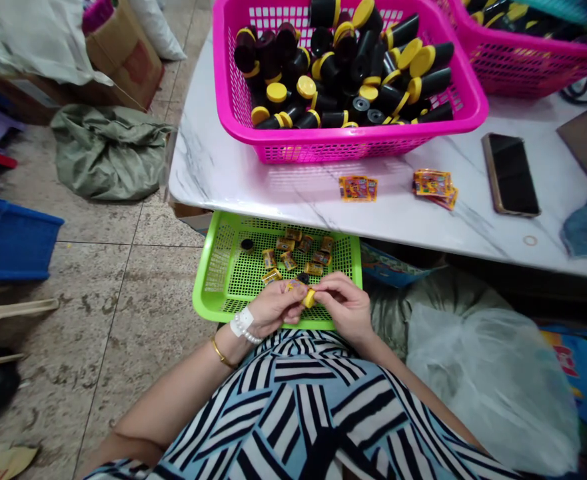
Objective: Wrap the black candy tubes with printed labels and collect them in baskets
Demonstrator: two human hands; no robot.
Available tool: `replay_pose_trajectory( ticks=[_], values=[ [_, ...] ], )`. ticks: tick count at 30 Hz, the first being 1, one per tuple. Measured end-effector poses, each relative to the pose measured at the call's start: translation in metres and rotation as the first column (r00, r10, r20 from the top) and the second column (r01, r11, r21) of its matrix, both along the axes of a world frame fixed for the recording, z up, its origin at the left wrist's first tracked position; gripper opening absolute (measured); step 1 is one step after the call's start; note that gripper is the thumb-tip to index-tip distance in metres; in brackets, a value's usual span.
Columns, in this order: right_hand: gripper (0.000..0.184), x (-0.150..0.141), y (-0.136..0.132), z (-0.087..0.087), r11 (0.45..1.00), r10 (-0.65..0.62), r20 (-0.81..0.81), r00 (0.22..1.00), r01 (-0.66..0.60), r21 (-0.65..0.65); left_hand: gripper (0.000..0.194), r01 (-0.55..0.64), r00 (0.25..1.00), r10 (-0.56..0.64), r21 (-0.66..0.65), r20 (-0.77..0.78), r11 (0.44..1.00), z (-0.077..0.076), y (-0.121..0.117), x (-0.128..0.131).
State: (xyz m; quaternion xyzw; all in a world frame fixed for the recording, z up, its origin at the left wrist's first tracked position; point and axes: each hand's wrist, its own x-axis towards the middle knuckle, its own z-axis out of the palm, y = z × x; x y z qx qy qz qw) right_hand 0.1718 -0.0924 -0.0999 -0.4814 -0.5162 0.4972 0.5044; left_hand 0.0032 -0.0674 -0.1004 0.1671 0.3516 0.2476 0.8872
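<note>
My left hand (273,308) and my right hand (340,308) meet above a lime-green mesh tray (213,287) on my lap. Between their fingertips I hold a small yellow cylindrical piece (309,298), its exact form partly hidden by my fingers. A small printed foil packet (293,285) lies just beyond my left fingers, and I cannot tell whether they touch it. Several similar packets (293,252) and a black round cap (246,245) lie loose in the tray. A white beaded bracelet and a thin gold bangle circle my left wrist.
A pink plastic basket (343,80) of black tubes with yellow caps stands on a white marble table (253,180), with a second pink basket (528,53) behind it. Printed packets (433,187) and a phone (510,175) lie on the table. A plastic bag (493,387) sits to my right.
</note>
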Motion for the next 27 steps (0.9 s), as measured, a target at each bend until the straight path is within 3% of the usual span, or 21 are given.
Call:
replay_pose_trajectory(
  ticks=[3, 6, 11, 16, 20, 22, 27],
  values=[
    [0.020, 0.006, 0.004, 0.001, 0.993, 0.110, 0.130, 0.985, -0.115, 0.031, 0.042, -0.025, 0.999, 0.024, -0.013, -0.025, 1.000, 0.001, -0.002, 0.001],
    [0.005, 0.006, 0.006, 0.000, 0.994, 0.069, 0.153, 0.986, -0.080, 0.069, 0.037, -0.046, 0.999, 0.045, -0.042, -0.011, 0.998, 0.006, -0.003, 0.000],
    [0.006, 0.004, 0.002, -0.004, 0.997, 0.004, -0.003, 1.000, -0.004, -0.076, 0.040, -0.005, 1.000, 0.004, -0.038, -0.020, 0.999, 0.013, -0.004, -0.004],
    [0.030, 0.012, -0.001, -0.001, 0.975, 0.138, -0.083, 0.987, -0.150, -0.162, 0.043, -0.095, 0.983, 0.103, 0.058, -0.153, 0.994, 0.007, -0.004, -0.004],
    [0.025, 0.014, -0.001, 0.002, 0.958, 0.214, -0.131, 0.968, -0.234, -0.163, 0.047, 0.034, 0.995, -0.033, 0.010, -0.096, 0.999, 0.006, -0.001, -0.001],
    [0.018, 0.011, -0.001, 0.000, 0.973, 0.174, -0.144, 0.974, -0.193, -0.125, 0.046, 0.078, 0.994, -0.079, -0.016, -0.069, 0.997, 0.008, 0.002, 0.002],
    [0.008, 0.002, -0.004, -0.006, 0.998, -0.060, -0.085, 0.995, 0.057, -0.039, 0.044, 0.057, 0.997, -0.061, -0.088, -0.042, 0.995, 0.012, 0.006, 0.006]
  ],
)
